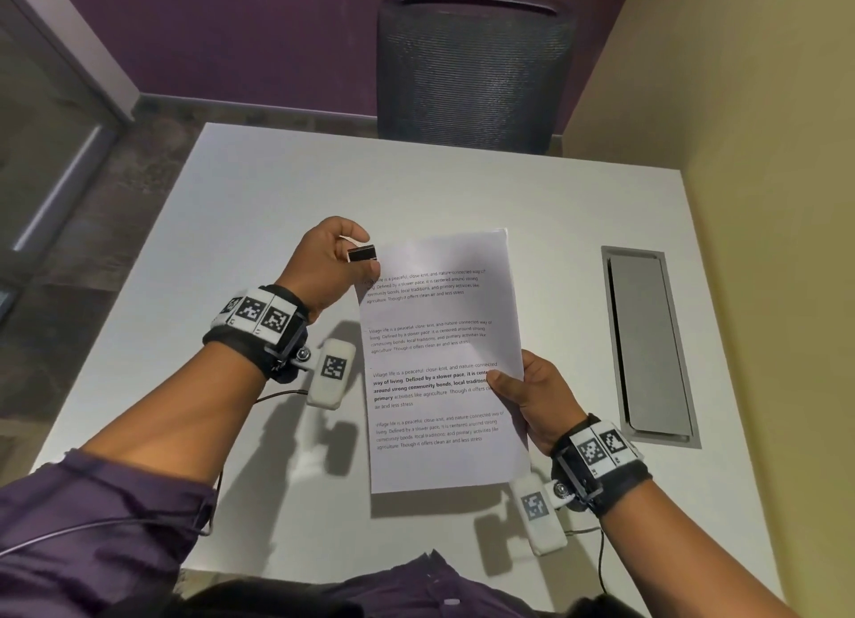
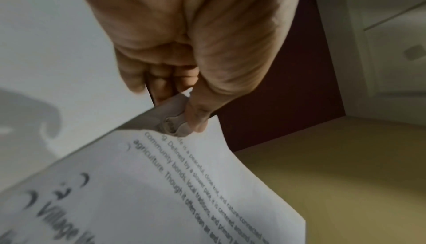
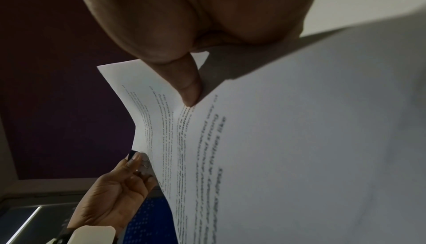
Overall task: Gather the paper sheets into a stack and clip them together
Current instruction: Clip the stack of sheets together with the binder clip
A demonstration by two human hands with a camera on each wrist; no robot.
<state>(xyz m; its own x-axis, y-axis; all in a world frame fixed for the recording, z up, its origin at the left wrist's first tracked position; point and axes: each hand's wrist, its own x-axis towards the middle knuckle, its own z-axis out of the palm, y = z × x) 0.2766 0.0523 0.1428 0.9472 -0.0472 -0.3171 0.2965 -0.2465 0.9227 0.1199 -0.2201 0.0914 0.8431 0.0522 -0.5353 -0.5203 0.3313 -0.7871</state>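
Note:
A stack of white printed paper sheets (image 1: 439, 363) is held up above the white table (image 1: 259, 192). My right hand (image 1: 527, 397) pinches the stack's right edge, thumb on top (image 3: 189, 87). My left hand (image 1: 331, 261) grips a black binder clip (image 1: 362, 253) at the stack's top-left corner, squeezing its silver levers (image 2: 173, 126). In the right wrist view the left hand (image 3: 129, 173) holds the clip (image 3: 132, 154) at the paper's (image 3: 299, 138) far edge. Whether the clip's mouth is over the sheets is unclear.
A grey cable hatch (image 1: 647, 344) is set into the table on the right. A dark mesh chair (image 1: 472, 67) stands behind the far edge. A yellow wall (image 1: 763, 201) runs along the right side.

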